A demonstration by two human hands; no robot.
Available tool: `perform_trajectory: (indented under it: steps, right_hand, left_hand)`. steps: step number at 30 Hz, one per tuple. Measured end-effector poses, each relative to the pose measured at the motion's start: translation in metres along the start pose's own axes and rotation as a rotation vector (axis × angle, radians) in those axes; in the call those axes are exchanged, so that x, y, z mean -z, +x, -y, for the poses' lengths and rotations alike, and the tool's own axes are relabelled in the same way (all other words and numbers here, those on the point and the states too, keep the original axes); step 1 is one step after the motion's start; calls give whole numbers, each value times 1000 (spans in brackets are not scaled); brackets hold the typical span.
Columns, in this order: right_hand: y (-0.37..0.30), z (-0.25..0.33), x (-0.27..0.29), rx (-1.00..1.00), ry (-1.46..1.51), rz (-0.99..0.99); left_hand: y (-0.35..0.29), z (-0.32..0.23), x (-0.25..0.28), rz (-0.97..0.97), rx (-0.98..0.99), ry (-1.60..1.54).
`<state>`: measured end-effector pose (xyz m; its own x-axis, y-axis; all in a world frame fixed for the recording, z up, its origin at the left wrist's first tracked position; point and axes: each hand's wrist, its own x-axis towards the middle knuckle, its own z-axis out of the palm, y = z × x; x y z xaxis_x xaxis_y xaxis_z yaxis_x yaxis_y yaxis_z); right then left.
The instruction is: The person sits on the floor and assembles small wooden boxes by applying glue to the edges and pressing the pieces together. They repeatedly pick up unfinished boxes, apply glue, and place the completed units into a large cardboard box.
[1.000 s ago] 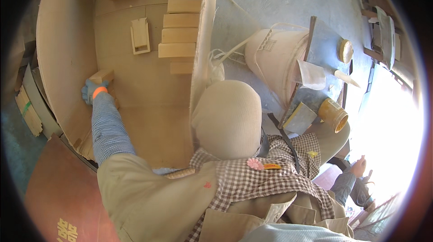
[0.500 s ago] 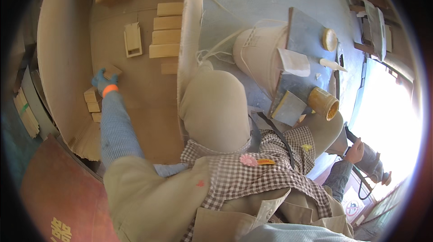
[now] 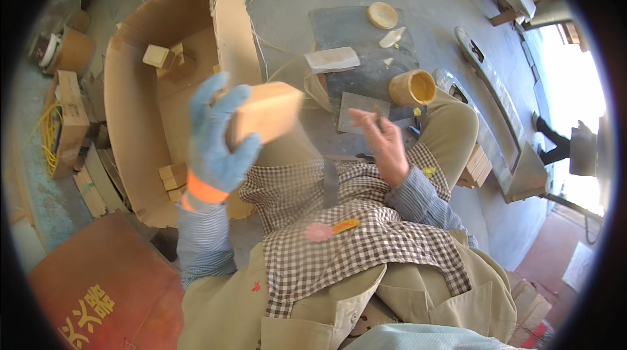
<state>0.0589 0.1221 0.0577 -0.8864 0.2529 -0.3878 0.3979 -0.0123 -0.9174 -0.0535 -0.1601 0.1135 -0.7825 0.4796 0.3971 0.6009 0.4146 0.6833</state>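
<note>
My left hand (image 3: 222,131), in a blue glove with an orange band at the wrist, grips a light wooden block (image 3: 269,111) and holds it up in front of me, blurred by motion. Bare and slightly smeared, my right hand (image 3: 386,147) hovers over my lap with its fingers bent together. A small dark thing shows at its fingertips, too unclear to name. Just beyond lies a grey square plate (image 3: 353,103). An open jar of yellow-brown paste (image 3: 411,89) stands beside the plate, near my knee.
A large cardboard box (image 3: 127,128) on my left contains several wooden pieces (image 3: 171,177). Ahead, a dark board (image 3: 326,27) carries a round lid (image 3: 382,15), a white nozzle (image 3: 392,37) and a pale slab (image 3: 332,60). More wooden blocks (image 3: 477,167) sit right of my knee.
My left hand has come up out of the cardboard box with a wooden block. My right hand has moved in from the far right toward the middle. The view has swung right.
</note>
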Motion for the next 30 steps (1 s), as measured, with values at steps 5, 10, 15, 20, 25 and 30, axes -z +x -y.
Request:
perform_trajectory:
  steps: [5, 10, 15, 20, 25, 30]
  right_hand:
    - [29, -43, 11, -336, 692, 164]
    - [47, -111, 26, -137, 1273, 390]
    - [56, -133, 20, -69, 1536, 513]
    - [49, -125, 30, 94, 1560, 681]
    - [42, -117, 35, -25, 1500, 463]
    - [45, -111, 33, -112, 1551, 431]
  left_hand:
    - [30, -61, -111, 135, -126, -52]
    - [18, -77, -202, 47, -142, -116]
    - [10, -80, -223, 41, -36, -254]
    - [8, -91, -220, 86, -82, -149]
    - [7, -95, -221, 78, -131, -212]
    - [5, -95, -221, 66, -128, -176]
